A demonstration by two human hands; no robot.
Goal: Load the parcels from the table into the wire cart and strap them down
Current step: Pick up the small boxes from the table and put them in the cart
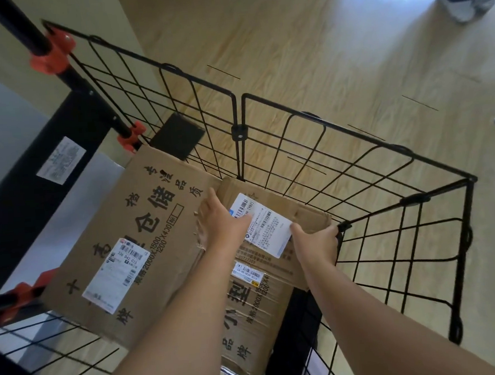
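- Left hand [219, 221] is gripping the left edge of the small parcel [303, 213], with the thumb lying across its white label [264, 224] and the fingers wrapping the far side.
- Right hand [316, 242] is clutching the parcel's right near corner, thumb on top, fingers curling over the edge right against the wire cart [238, 131] at its right-hand mesh wall.
- The small parcel is sitting inside the wire cart, up toward its far wall. Whether it is resting on the load or hanging in the hands, I cannot tell.
- Under it, in the middle of the cart, a taped brown box [256, 297] is lying flat.
- A large printed box [144, 222] is filling the cart's left half and is touching the small parcel's left side.
- Orange clamps [51, 53] are biting onto the black post at the cart's left rim.
- Beyond the cart's far wall the wooden floor [319, 52] is spreading out, and a person's shoes [461, 6] are standing well away.
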